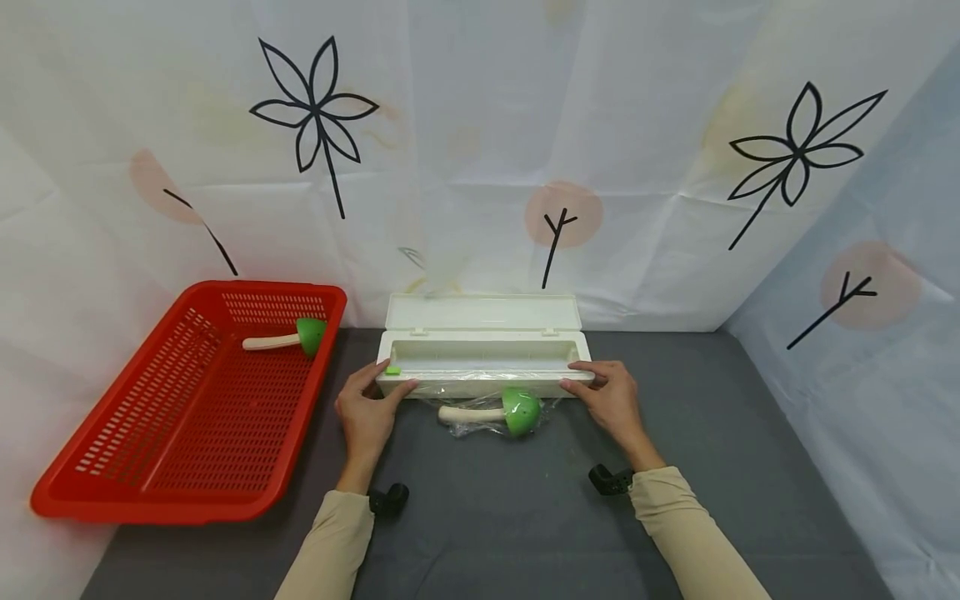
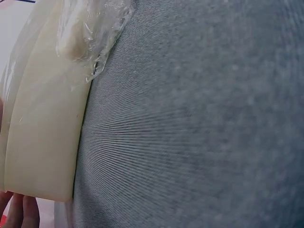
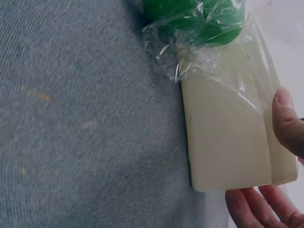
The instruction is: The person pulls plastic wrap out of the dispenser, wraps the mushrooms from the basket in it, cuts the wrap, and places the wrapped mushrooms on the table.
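A white cling film dispenser (image 1: pixel 487 337) stands at the back of the table with its lid (image 1: pixel 483 312) raised and a green slide cutter (image 1: pixel 392 371) at the left of its front bar. My left hand (image 1: pixel 367 412) grips the left end, thumb at the front. The right hand (image 1: pixel 613 404) holds the right end, its thumb (image 3: pixel 285 118) on the bar and other fingers around the end. Clear cling film (image 1: pixel 465 431) runs from the dispenser over a toy mushroom (image 1: pixel 521 412) with a green cap and pale stem, lying just in front.
To the left is a red plastic basket (image 1: pixel 288 450) with a second green-capped toy mushroom (image 1: pixel 310 335) inside, near its back right. A dark grey cloth (image 1: pixel 495 525) covers the table. White patterned fabric (image 1: pixel 465 150) hangs behind the dispenser and at the sides.
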Available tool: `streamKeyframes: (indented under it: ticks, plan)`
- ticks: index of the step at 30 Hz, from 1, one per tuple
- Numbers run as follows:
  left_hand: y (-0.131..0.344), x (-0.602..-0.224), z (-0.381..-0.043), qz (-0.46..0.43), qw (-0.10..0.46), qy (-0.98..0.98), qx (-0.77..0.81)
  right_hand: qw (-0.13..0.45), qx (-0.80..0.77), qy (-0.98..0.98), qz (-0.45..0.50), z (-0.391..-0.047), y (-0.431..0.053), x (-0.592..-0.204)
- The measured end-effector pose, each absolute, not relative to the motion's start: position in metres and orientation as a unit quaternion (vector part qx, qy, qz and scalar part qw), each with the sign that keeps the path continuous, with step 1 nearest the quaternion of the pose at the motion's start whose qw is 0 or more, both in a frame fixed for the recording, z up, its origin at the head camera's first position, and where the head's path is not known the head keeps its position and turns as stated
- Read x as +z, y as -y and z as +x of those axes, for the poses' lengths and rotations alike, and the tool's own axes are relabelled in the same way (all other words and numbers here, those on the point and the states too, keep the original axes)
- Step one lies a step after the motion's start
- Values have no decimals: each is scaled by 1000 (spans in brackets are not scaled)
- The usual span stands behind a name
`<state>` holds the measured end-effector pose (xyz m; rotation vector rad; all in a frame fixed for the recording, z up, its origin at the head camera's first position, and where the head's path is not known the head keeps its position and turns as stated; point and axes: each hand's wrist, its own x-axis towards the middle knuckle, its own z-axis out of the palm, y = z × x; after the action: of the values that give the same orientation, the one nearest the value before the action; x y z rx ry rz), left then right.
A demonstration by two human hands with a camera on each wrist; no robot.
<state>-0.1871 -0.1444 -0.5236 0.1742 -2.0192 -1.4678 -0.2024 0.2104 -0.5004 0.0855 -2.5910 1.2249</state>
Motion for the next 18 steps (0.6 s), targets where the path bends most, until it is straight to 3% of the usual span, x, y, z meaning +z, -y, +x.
streamKeyframes:
  ticks: [18]
  plan:
    - [143,-529,-189,20,297,775,-557,147,426,893,24,-202,-210,-501]
